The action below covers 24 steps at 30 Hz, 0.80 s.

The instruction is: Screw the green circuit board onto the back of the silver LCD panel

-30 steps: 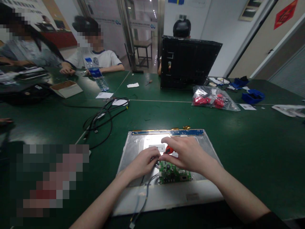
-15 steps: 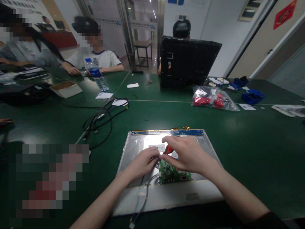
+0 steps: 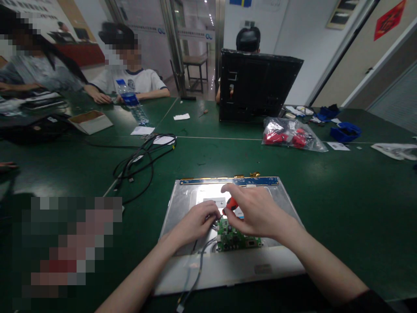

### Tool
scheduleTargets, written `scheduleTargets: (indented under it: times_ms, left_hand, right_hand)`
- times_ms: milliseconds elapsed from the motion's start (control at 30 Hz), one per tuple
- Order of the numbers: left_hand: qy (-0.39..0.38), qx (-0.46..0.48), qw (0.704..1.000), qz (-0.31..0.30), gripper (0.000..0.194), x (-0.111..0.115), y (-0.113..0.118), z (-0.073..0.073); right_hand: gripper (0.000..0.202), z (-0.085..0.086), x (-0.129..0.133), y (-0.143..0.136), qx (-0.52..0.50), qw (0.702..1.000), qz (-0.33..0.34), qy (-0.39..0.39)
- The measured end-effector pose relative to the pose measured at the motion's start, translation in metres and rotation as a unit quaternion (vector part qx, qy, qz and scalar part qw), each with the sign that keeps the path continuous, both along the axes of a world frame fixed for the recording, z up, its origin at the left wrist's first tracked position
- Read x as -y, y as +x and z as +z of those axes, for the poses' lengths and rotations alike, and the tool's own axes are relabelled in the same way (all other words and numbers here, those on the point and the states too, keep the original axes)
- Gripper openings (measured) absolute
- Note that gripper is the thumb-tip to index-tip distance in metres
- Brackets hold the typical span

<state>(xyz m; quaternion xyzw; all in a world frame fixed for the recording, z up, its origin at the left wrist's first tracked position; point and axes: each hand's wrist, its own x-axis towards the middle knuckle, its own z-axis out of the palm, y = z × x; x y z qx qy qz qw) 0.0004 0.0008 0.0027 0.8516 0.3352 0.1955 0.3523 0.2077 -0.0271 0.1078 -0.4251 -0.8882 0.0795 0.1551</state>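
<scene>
A silver display panel (image 3: 176, 208) lies flat on the green table, with a green circuit board (image 3: 239, 240) on it and a blue strip along its far edge. My right hand (image 3: 256, 211) is closed round a red and black screwdriver (image 3: 232, 203), whose shaft slants down to the left toward the board's upper left corner. My left hand (image 3: 200, 219) has its fingers pinched together by the screwdriver's tip; what they hold there is too small to name. A grey cable (image 3: 200, 269) runs from the board's left side over the panel's near edge.
Black cables (image 3: 151, 161) lie coiled left of the panel. Beyond stand a water bottle (image 3: 132, 102), an open box (image 3: 91, 121) and a black monitor (image 3: 259, 87). A bag of red parts (image 3: 293, 134) lies at the right. Several people sit across the table (image 3: 342, 187).
My right thumb and fingers have shifted slightly on the screwdriver; more of its red handle and its shaft now show. My left hand has barely moved.
</scene>
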Motion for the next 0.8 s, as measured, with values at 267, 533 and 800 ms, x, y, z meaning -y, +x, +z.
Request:
scheduleTargets:
  times_ms: [267, 533, 800]
  left_hand:
    - [0.002, -0.008, 1.0, 0.005, 0.019, 0.0017, 0.001, 0.0048]
    - [-0.008, -0.011, 1.0, 0.008, 0.018, 0.0009, 0.0011, 0.0026]
    - [0.004, -0.018, 1.0, 0.012, 0.017, 0.0017, 0.0018, 0.0059]
  right_hand:
    - [0.031, -0.0053, -0.0032, -0.0005, 0.008, 1.0, -0.013, 0.01]
    - [0.028, -0.0019, -0.0006, 0.0002, -0.007, 1.0, 0.007, 0.008]
    - [0.032, -0.0022, -0.0015, 0.0007, 0.013, 1.0, 0.002, -0.002]
